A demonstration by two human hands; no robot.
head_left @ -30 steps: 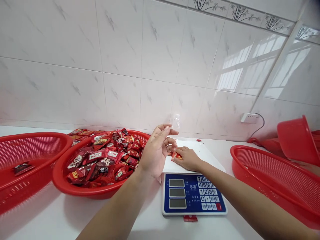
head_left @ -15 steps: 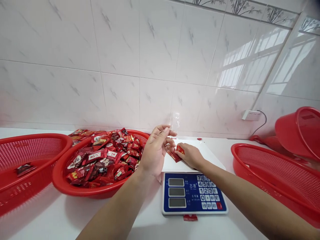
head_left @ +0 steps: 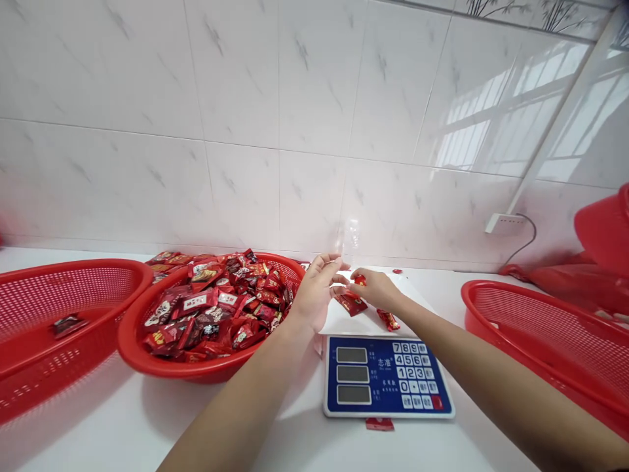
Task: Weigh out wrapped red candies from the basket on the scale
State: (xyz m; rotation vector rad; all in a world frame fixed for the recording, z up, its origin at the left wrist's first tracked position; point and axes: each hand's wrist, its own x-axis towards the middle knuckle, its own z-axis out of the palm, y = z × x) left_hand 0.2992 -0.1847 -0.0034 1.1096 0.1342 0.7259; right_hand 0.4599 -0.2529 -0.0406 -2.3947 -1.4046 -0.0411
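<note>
Over the left side of the white weighing plate, my left hand is closed loosely, thumb near the bent fingers. What it may grip is hidden. My right hand is beside its fingertips, pinching a small red wrapped candy. Under the hands, a dark red packet lies flat on the plate. Another red and gold wrapped candy rests below my right wrist. The scale's blue keypad panel faces me, its displays dark.
Left of the scale stands a red basket heaped with wrapped candies. A second red basket at far left holds one dark packet. Another red basket is on the right. A red packet sticks out under the scale. A socket is on the wall.
My right hand has lifted off the plate toward my left fingertips with a red candy. A red and gold candy now shows under my right wrist. The view has shifted slightly.
</note>
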